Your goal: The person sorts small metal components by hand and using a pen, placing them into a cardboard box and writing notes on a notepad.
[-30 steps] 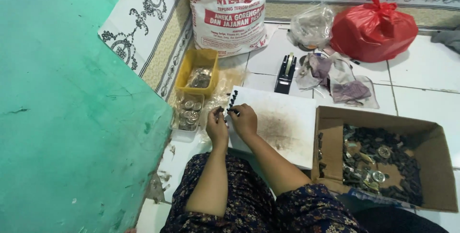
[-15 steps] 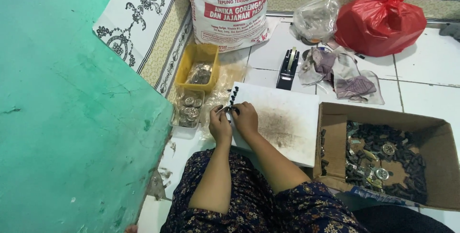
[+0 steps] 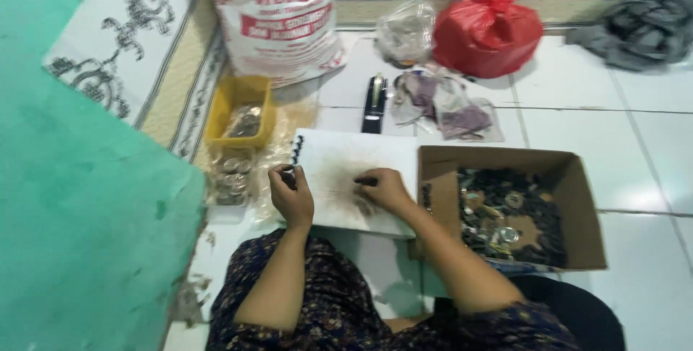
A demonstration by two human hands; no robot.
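Closed around a small dark piece, the left hand [image 3: 291, 196] holds its grip at the left edge of the white board [image 3: 339, 159]. Right hand [image 3: 385, 188] rests fingers-down on the board, pinching at small dark pieces [image 3: 364, 206] lying just below it; grip closure cannot be confirmed. Cardboard box [image 3: 577, 206] of parts sits immediately right, nearer the right hand.

- Whatever is pinched in the left hand [image 3: 291, 193] is too small and blurred to be identified.
- The fingertips of the right hand [image 3: 382, 188] are blurred against the white board [image 3: 339, 159].
- The printed sack [image 3: 278, 15], at 12 o'clock, is cut off by the top edge.
- The small parts in the cardboard box [image 3: 577, 199] cannot be told apart.
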